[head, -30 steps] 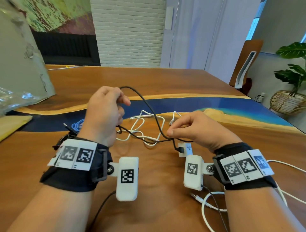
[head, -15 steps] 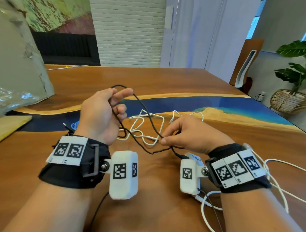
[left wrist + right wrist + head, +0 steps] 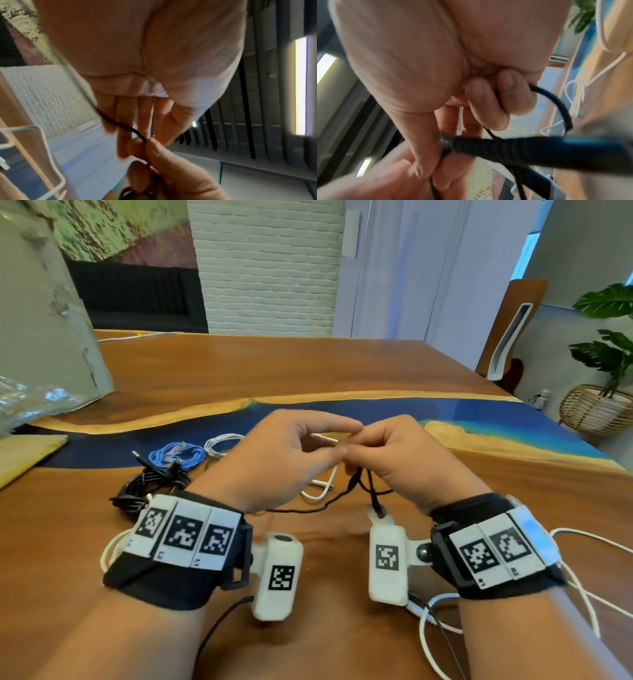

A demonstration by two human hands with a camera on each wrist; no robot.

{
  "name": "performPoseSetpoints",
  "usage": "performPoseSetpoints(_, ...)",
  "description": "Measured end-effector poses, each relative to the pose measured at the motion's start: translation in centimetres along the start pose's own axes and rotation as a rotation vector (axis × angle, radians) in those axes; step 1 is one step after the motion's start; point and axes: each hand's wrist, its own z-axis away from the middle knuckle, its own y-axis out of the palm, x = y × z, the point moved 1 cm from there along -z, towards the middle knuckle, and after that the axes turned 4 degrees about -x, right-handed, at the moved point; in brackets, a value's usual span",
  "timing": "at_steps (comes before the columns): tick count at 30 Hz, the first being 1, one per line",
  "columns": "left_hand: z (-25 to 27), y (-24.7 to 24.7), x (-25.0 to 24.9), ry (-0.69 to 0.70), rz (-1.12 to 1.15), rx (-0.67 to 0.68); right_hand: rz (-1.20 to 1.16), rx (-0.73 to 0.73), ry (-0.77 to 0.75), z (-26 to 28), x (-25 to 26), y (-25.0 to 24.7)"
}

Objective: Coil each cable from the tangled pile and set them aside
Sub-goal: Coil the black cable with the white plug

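Observation:
My left hand and right hand meet fingertip to fingertip above the middle of the wooden table. Both pinch a thin black cable. Its loops hang under the right hand, one strand trails left over the table, and its plug hangs down by the right wrist camera. In the left wrist view the black cable runs across my fingers. In the right wrist view my curled fingers hold a loop of the black cable. A loose white cable lies behind the hands.
Coiled cables lie on the table at the left: blue, white and black. A grey bag and a yellow envelope sit at the far left. More white cable lies by my right wrist.
My left hand has moved right and met the right hand. The tall black loop between them has been drawn in and now hangs under the right hand.

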Motion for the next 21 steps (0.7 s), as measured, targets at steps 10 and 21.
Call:
performPoseSetpoints(10, -0.5, -0.5, 1.3, 0.002, 0.362, -0.343, -0.131, 0.083, 0.078, 0.2, -0.5, -1.1)
performPoseSetpoints(21, -0.8, -1.9, 2.3, -0.240, 0.348, -0.443, -0.148, -0.059, 0.192, -0.7, -2.0, -0.9)
